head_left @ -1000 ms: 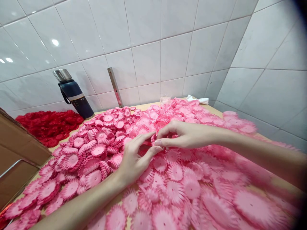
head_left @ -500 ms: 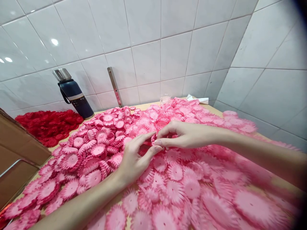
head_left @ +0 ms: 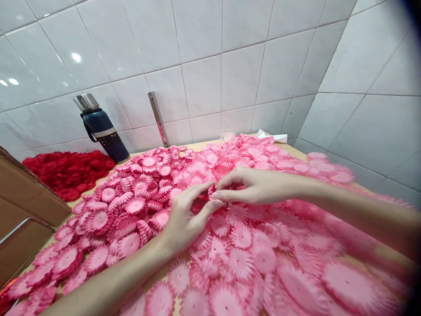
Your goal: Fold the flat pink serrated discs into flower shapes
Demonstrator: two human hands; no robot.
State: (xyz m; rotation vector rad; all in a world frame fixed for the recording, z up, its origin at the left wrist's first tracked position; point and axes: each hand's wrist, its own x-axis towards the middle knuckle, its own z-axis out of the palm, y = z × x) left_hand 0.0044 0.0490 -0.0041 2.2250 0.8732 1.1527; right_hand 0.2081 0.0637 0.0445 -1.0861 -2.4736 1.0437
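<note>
Both hands meet over a wide spread of pink fringed discs [head_left: 240,237] with curled edges, which look like petal layers for artificial flowers. Between my fingertips is a small pink petal disc [head_left: 211,191], mostly covered by the fingers. My left hand [head_left: 186,215] pinches it from the left, thumb and forefinger closed toward each other. From the right, my right hand [head_left: 251,186] has its thumb and bent forefinger closed on the same disc. Some of the discs show a small hole at the centre.
A dark blue flask [head_left: 104,131] with a steel cap stands by the tiled wall [head_left: 200,83]. Beside it lies a heap of red petal pieces [head_left: 67,173]. A cardboard box [head_left: 29,219] is at left. Further back are a metal strip [head_left: 158,118], a clear cup [head_left: 226,136] and white paper [head_left: 278,138].
Almost nothing differs. The whole view has shifted very slightly, and both hands keep the same pinch on the disc.
</note>
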